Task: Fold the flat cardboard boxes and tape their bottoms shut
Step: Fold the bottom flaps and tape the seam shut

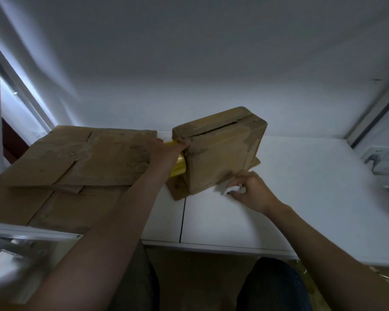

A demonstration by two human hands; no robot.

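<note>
Brown folded cardboard box [220, 151] tilted on the white table [301, 187]. Left hand [166, 149] grips a yellow plastic roll [177, 170] against its left side, right hand [249, 191] pinches a blurry white bit [233, 189] at its near corner. Flat brown cardboard sheets [76, 158] just left.

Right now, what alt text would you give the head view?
A person's left hand holds a yellow tool against a folded cardboard box on a white table, while the right hand pinches a blurred white object at its near corner. Flat cardboard boxes lie stacked left.

Folded box [220, 151] tilted, perhaps taped; flat cardboard [76, 158] beside.
</note>
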